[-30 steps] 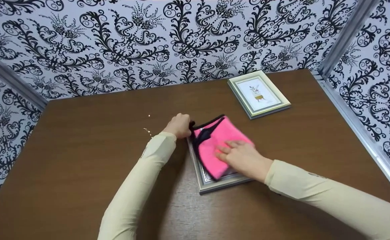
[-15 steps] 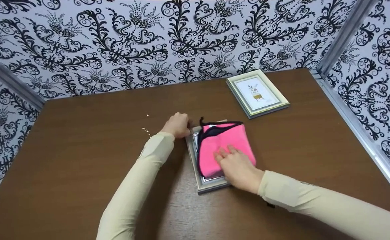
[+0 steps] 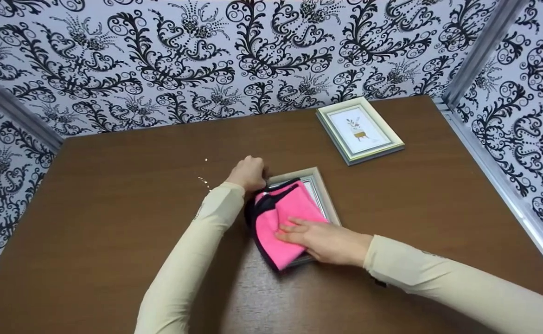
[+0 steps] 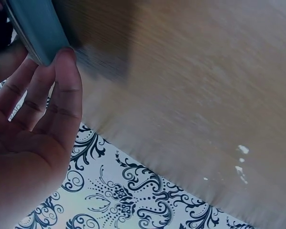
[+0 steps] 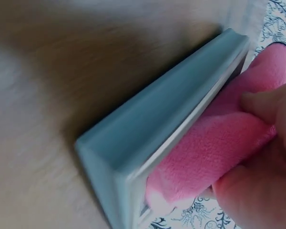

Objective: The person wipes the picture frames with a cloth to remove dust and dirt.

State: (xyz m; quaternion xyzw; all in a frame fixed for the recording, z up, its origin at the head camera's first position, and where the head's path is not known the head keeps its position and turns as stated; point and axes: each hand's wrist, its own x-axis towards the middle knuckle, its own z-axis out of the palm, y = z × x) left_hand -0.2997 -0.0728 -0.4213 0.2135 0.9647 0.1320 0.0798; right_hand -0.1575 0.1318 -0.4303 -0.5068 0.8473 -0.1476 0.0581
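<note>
A pink cloth (image 3: 299,206) with black edging lies across a pale picture frame (image 3: 325,195) on the brown table, covering most of its picture. My left hand (image 3: 247,174) grips the frame's far left corner; in the left wrist view its fingers (image 4: 66,81) bend around the blue-grey side. With its fingers laid out over the cloth, my right hand (image 3: 331,242) presses it down on the frame. In the right wrist view the cloth (image 5: 205,157) bulges beneath that hand, against the frame's inner edge. One cloth corner hangs past the frame's near left side.
A second picture frame (image 3: 360,132), showing a plant in a pot, lies at the back right near the wall. Small light marks (image 3: 204,181) show on the table left of the left hand. Patterned walls (image 3: 192,60) enclose the back and sides.
My right hand has swept the cloth right, then back left and toward me, baring the frame's far right part. The left hand stays at the corner.
</note>
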